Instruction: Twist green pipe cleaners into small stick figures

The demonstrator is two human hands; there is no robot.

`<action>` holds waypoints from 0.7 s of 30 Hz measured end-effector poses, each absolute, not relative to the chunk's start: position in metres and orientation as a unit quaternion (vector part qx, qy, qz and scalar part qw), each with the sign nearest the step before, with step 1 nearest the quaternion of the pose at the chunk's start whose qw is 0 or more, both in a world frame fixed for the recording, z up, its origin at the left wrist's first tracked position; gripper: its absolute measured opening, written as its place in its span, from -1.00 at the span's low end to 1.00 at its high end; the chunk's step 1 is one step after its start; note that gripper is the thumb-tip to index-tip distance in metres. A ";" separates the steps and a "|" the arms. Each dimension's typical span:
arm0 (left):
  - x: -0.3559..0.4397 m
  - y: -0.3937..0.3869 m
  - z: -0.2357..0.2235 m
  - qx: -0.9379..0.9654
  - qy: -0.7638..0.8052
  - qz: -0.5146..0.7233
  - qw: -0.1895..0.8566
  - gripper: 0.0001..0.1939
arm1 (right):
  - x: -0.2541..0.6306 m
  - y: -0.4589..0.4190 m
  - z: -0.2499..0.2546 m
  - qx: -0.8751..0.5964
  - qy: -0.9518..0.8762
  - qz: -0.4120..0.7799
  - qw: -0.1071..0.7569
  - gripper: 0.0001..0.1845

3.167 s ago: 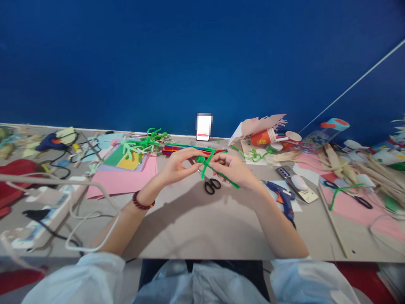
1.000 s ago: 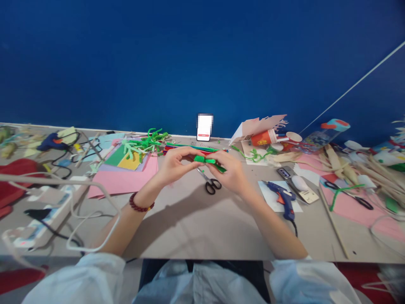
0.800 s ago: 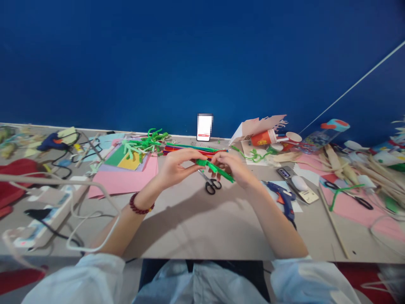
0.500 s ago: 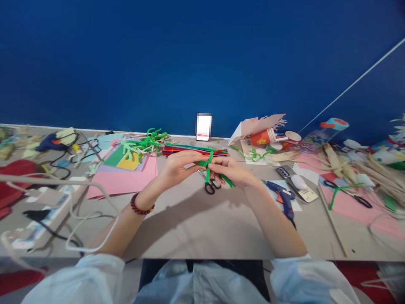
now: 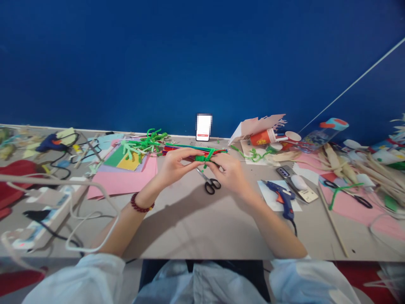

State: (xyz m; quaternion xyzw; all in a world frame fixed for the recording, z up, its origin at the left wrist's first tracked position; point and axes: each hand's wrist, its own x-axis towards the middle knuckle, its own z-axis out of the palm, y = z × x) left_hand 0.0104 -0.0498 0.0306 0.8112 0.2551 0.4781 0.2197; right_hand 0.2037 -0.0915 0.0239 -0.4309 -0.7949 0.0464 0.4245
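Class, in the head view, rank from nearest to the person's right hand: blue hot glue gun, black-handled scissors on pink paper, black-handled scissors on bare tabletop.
1. Black-handled scissors on the tabletop, below the right hand.
2. Blue hot glue gun, on white paper to the right.
3. Black-handled scissors on pink paper, farther right.

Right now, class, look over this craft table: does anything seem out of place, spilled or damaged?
Yes, at the back right of the table: an orange-red paper cup lies tipped on its side rather than upright, and the pale pink card behind it has a ragged, cut edge.
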 end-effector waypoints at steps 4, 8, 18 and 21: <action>0.011 -0.051 0.032 0.788 0.275 0.487 0.259 -0.75 | 0.205 -0.089 0.020 -0.391 -0.808 -0.058 0.437 -0.80; 0.011 -0.052 0.034 0.779 0.269 0.493 0.280 -0.77 | 0.206 -0.089 0.021 -0.374 -0.817 -0.122 0.422 -0.83; 0.009 -0.054 0.036 0.821 0.230 0.485 0.196 -0.80 | 0.208 -0.086 0.024 -0.336 -0.816 -0.236 0.407 -0.86; 0.010 -0.053 0.033 0.814 0.245 0.480 0.217 -0.80 | 0.209 -0.085 0.023 -0.327 -0.815 -0.254 0.406 -0.87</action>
